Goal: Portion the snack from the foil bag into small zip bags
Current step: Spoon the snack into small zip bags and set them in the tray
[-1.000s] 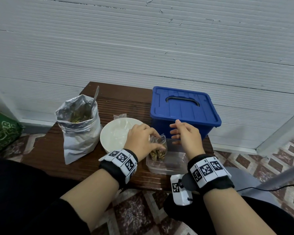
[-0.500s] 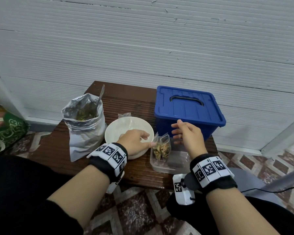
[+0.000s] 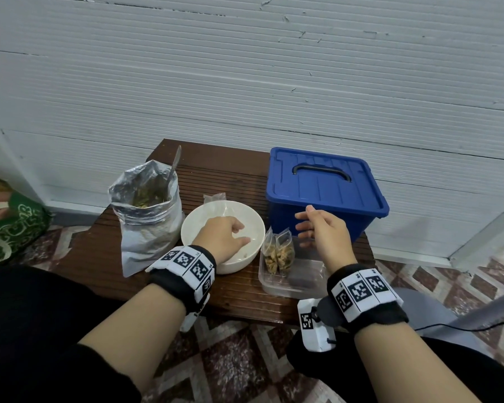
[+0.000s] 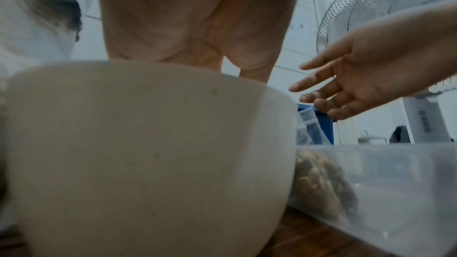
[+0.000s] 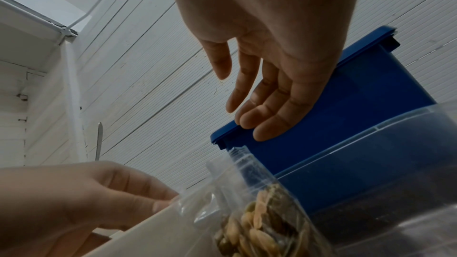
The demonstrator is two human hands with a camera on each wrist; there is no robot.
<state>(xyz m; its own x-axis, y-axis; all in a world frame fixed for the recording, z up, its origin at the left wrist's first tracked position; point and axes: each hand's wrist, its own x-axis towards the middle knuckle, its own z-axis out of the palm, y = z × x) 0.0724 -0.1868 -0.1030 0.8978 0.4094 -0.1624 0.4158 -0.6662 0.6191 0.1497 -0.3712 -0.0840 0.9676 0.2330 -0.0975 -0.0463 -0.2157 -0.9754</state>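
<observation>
White wristbands (image 3: 358, 290), square-code markers only.

Your head view is evenly lit and sharp, soft daylight with only faint shadows under the bowl (image 3: 246, 258) and blue box (image 3: 326, 196), though the wall (image 3: 245, 82) lines bow toward the edges from the wide lens. Your left wrist view is dim and smeared, the bowl looming close and out of focus. Right wrist is brighter, with glare streaks on the clear tub (image 5: 395, 163) and soft blur on the nearest bag (image 5: 247, 222).
</observation>
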